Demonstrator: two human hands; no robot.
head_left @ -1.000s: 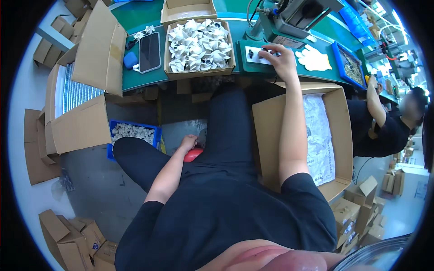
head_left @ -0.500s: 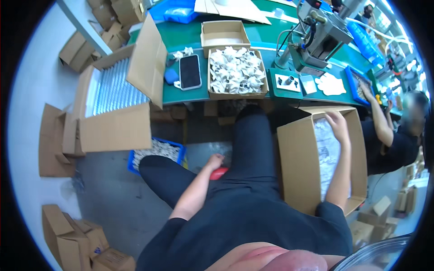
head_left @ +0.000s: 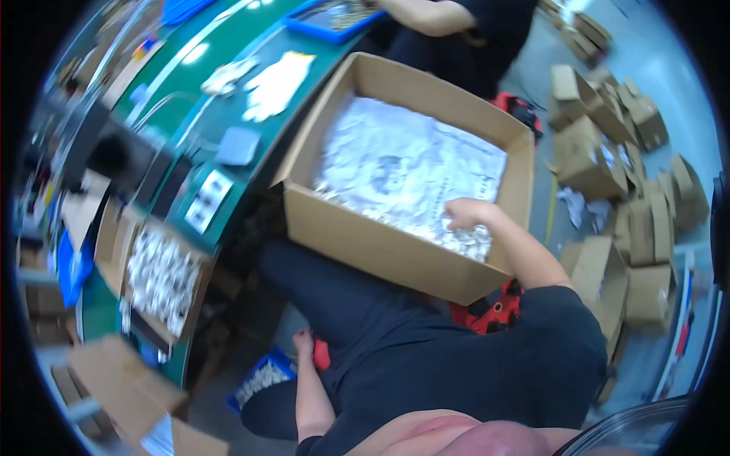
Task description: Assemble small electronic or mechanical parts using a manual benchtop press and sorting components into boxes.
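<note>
I judged a gentle reach best, without snagging the white sheet (head_left: pixel 414 156) beyond the curled fingers (head_left: pixel 455 213) of the right hand (head_left: pixel 473 213), whose hold, if any, I couldn't tell, with small pale parts (head_left: pixel 467 242) just beside them in the carton (head_left: pixel 365 243) and the left hand (head_left: pixel 303 342) too small to read.

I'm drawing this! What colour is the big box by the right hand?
Brown: the big box shows best in the head view.
</note>
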